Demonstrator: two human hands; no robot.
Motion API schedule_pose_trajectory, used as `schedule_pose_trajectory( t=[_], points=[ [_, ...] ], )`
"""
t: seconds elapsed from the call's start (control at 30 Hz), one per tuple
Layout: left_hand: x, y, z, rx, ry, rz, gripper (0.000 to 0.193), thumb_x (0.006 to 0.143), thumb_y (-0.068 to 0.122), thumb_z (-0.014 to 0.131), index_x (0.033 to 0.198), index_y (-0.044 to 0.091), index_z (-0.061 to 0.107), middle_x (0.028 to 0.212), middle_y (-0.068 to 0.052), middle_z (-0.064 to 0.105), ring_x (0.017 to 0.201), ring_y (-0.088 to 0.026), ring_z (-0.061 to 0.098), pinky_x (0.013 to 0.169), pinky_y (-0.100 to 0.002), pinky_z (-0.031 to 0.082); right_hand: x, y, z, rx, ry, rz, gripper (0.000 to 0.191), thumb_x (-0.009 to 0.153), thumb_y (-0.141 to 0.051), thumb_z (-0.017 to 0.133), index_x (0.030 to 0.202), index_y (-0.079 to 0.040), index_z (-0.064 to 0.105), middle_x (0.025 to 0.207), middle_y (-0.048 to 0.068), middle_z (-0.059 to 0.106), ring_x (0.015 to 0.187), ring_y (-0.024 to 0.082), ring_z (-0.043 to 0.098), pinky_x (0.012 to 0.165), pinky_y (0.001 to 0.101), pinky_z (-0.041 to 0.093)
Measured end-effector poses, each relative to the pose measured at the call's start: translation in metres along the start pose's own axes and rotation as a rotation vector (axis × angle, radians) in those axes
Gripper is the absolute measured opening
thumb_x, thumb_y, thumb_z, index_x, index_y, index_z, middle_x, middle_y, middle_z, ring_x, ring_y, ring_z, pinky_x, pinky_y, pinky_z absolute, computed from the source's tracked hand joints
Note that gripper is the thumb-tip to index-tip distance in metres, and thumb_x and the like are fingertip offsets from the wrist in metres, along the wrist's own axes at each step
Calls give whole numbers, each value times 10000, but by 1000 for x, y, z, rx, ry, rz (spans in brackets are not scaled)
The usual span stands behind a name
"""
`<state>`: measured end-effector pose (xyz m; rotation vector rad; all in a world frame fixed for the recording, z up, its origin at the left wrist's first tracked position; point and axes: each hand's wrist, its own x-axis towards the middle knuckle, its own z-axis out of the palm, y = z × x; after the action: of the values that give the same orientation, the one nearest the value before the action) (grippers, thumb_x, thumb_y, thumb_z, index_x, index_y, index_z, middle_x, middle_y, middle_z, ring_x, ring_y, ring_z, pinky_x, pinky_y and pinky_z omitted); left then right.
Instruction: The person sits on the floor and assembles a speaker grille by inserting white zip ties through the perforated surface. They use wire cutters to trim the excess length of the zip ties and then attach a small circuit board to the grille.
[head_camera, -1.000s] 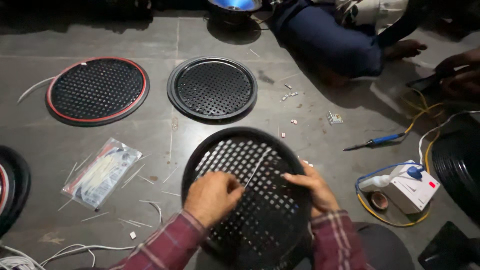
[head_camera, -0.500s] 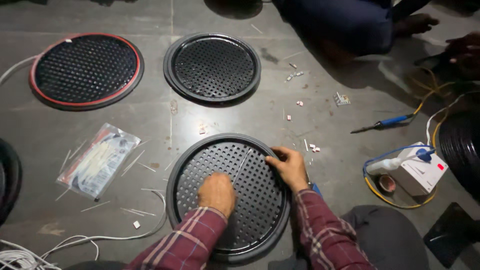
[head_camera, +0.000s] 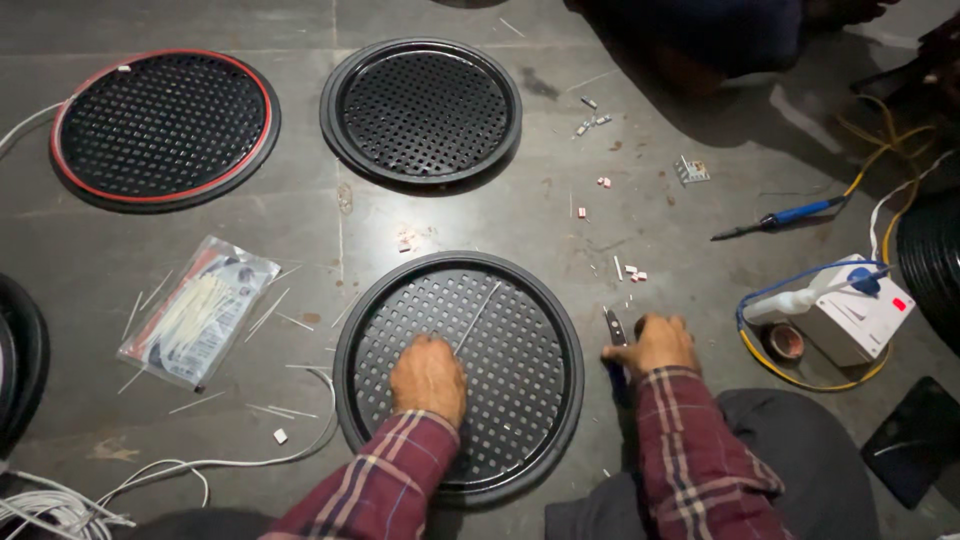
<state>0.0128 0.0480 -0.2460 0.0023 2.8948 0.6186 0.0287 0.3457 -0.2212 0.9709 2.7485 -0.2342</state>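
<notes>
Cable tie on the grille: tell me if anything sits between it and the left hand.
Nothing visible does. The left hand rests on the black grille, at the lower end of the cable tie.

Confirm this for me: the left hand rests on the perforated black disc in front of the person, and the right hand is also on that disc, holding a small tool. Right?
Not quite. In the head view the left hand does rest on the perforated black disc, but the right hand is off the disc, on the floor beside its right rim, holding the small tool.
</notes>
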Motion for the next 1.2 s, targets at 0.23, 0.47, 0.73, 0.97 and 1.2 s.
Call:
schedule_pose_trajectory(
  t=[0.23,0.47,0.73,0.97,1.2],
  points=[
    [3,-6,-8,-58,-26,-69,207,899,231,684,964,53,767,1237,-182,593,963,-407,702,859,-510,571,-3,2,10,42,-42,29,759,593,-402,991,1218,-101,682,1285,156,629,1235,348,596,1024,460,496],
    [0,-3,-11,-53,-54,-91,232,879,266,715,982,66,770,1281,-174,564,1010,-398,691,874,-509,569,3,4,16,262,208,-68,584,722,-303,901,1196,-49,673,1099,224,715,1029,418,674,871,506,527],
    [-1,-2,-10,-45,-43,-89,230,883,248,713,990,52,770,1274,-186,557,1008,-388,693,868,-495,574,-20,-57,-10,369,184,-696,472,794,-159,732,1253,-268,718,1009,109,685,994,311,652,914,426,519],
    [2,-1,-9,-49,-41,-106,204,884,215,707,958,38,780,1288,-179,555,1002,-381,696,875,-485,572,-32,-97,-7,-120,199,-984,654,738,-115,725,1344,-348,648,1018,88,585,1040,290,542,862,421,455],
    [0,3,-15,-53,-62,-129,190,879,209,697,970,61,773,1267,-167,560,1009,-378,690,870,-500,570,-25,-103,6,-132,275,-1047,648,755,-100,688,1362,-323,642,1039,98,588,1036,293,556,830,424,480]
  ],
)
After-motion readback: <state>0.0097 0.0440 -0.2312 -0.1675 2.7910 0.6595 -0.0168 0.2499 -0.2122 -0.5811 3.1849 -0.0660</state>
